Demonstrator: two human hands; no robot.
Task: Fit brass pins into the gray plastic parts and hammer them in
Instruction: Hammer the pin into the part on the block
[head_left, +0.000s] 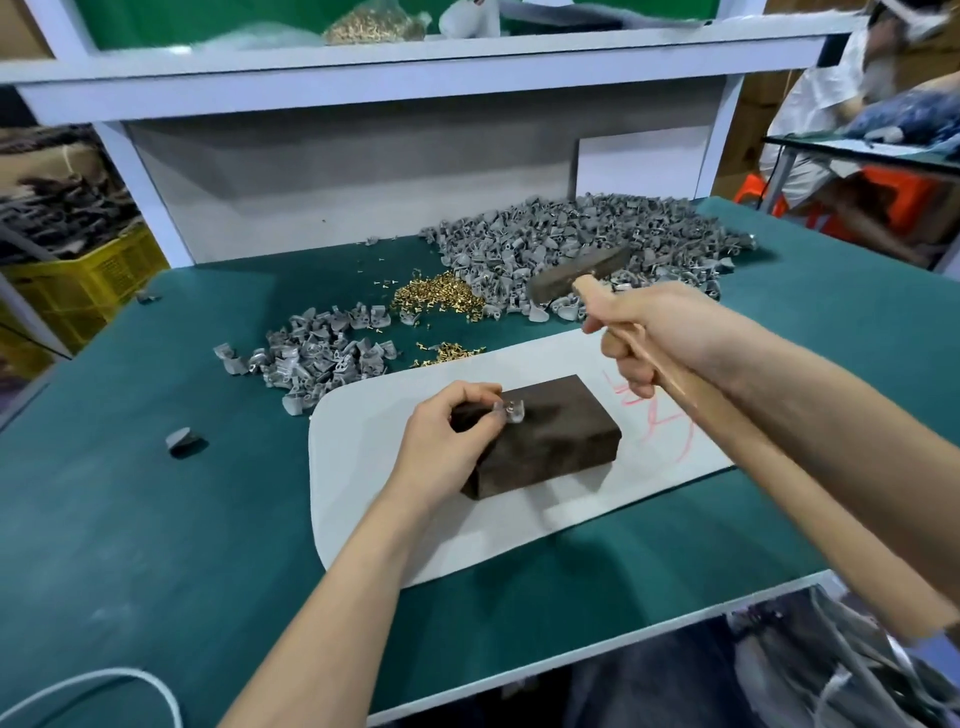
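Open passage over green tabletop front and left (one stray gray part there). Behind dark block, gray part heaps and brass pins crowd the back; hammer hangs above.

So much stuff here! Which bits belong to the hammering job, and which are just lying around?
In use: left hand pinching a gray plastic part on the dark brown block; right hand gripping the wooden-handled hammer; heap of brass pins; big pile of gray parts.
Lying about: yellow plastic crate; white cable; clear bag on the shelf.
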